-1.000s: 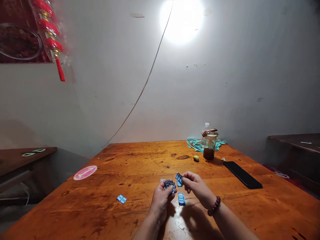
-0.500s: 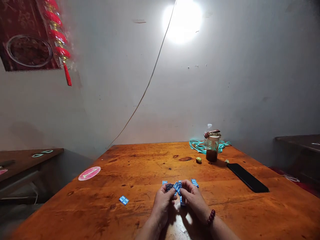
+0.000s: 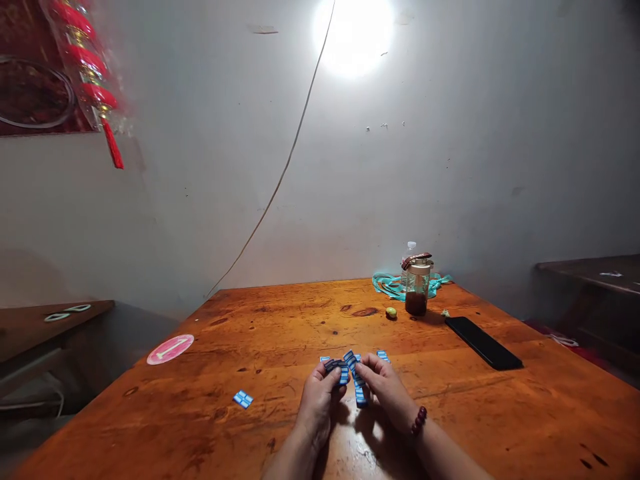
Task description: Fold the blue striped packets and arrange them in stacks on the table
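Small blue-and-white patterned pieces are in both hands, close together over the near middle of the wooden table [image 3: 280, 333]. My left hand [image 3: 319, 397] pinches several blue pieces [image 3: 344, 375] between thumb and fingers. Between the thumb and fingers of my right hand [image 3: 387, 387] is a tilted blue piece [image 3: 349, 361]. More blue pieces lie behind and beneath the hands, partly hidden, one of them a blue piece [image 3: 383, 356] just beyond the right fingers. A separate blue piece [image 3: 243, 399] lies flat to the left.
A black phone [image 3: 483, 342] lies at the right. Farther back are a jar of dark liquid [image 3: 417, 300], a clear bottle [image 3: 411, 249], teal straps [image 3: 387, 285] and a small yellow-green object [image 3: 391, 313]. A pink numbered disc [image 3: 170, 349] sits at the left edge.
The piece in my right hand has come away from those in my left hand and tilted more upright. The whole view has shifted slightly.
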`<state>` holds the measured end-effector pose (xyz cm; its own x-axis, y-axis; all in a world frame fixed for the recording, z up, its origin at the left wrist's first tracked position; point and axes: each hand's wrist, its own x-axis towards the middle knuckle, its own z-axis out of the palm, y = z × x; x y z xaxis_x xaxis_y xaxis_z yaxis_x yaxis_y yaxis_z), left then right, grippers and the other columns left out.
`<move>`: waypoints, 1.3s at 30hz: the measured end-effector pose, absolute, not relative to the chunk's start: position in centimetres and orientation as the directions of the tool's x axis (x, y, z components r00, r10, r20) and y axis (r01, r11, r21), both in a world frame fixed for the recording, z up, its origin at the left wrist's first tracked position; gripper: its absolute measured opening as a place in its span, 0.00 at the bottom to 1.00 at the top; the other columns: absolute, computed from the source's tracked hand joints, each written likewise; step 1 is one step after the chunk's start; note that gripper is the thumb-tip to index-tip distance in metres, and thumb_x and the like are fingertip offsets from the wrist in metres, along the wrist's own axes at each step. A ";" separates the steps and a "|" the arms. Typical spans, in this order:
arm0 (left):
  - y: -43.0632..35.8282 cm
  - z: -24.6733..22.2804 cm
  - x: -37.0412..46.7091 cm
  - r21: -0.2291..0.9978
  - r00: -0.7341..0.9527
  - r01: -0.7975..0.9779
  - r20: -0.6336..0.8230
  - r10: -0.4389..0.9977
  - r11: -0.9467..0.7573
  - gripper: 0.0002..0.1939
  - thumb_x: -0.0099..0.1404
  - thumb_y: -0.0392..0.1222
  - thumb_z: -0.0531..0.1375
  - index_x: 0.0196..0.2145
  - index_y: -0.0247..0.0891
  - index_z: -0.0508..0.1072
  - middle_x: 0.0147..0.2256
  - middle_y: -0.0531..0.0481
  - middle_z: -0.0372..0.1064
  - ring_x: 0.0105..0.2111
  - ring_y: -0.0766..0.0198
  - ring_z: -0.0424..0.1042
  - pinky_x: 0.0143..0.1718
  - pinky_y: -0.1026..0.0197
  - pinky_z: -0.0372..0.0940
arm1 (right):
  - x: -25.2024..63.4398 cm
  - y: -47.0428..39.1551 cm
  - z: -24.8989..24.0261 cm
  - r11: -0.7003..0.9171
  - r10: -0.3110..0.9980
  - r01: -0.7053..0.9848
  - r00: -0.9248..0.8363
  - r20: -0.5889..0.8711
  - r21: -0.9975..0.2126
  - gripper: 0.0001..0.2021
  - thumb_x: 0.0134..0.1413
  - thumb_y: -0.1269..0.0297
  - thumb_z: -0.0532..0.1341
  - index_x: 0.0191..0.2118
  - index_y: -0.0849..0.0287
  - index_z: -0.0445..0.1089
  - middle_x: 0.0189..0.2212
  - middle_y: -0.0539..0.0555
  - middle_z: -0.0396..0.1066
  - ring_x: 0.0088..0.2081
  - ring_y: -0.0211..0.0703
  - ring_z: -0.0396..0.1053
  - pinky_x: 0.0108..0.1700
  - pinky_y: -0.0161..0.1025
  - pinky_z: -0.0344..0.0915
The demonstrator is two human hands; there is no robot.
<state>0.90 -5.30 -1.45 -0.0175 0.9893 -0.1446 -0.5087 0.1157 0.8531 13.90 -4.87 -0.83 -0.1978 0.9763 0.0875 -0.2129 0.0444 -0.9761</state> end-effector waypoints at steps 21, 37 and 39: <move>-5.7 -0.9 0.9 0.834 0.067 -0.527 -0.151 0.986 0.164 0.09 0.49 0.37 0.63 0.30 0.32 0.71 0.27 0.50 0.70 0.24 0.73 0.66 0.26 0.72 0.62 | 13.3 -4.5 -1.8 -0.056 0.986 -0.303 -0.169 -0.004 -0.951 0.15 0.37 0.54 0.62 0.23 0.59 0.57 0.12 0.41 0.56 0.11 0.25 0.47 0.13 0.27 0.42; -6.0 -0.5 1.0 0.764 0.089 -0.619 -0.159 0.983 0.180 0.06 0.52 0.35 0.60 0.30 0.33 0.69 0.28 0.49 0.70 0.27 0.69 0.69 0.29 0.67 0.65 | 13.7 -4.4 -1.9 -0.073 0.985 -0.358 -0.172 -0.012 -0.931 0.14 0.39 0.56 0.61 0.25 0.59 0.57 0.13 0.40 0.55 0.11 0.24 0.47 0.12 0.25 0.42; -6.1 -0.4 1.0 0.741 0.089 -0.646 -0.165 0.982 0.184 0.05 0.53 0.34 0.59 0.30 0.33 0.69 0.29 0.48 0.70 0.28 0.68 0.69 0.30 0.66 0.66 | 13.7 -4.4 -1.8 -0.072 0.987 -0.345 -0.158 -0.018 -0.936 0.15 0.39 0.56 0.62 0.24 0.60 0.57 0.13 0.41 0.55 0.12 0.24 0.47 0.13 0.25 0.43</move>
<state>0.98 -6.11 -0.37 0.0894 0.9822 -0.1654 -0.6460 0.1835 0.7409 13.71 -4.45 -1.84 -0.1582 0.9873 -0.0176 -0.3452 -0.0720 -0.9358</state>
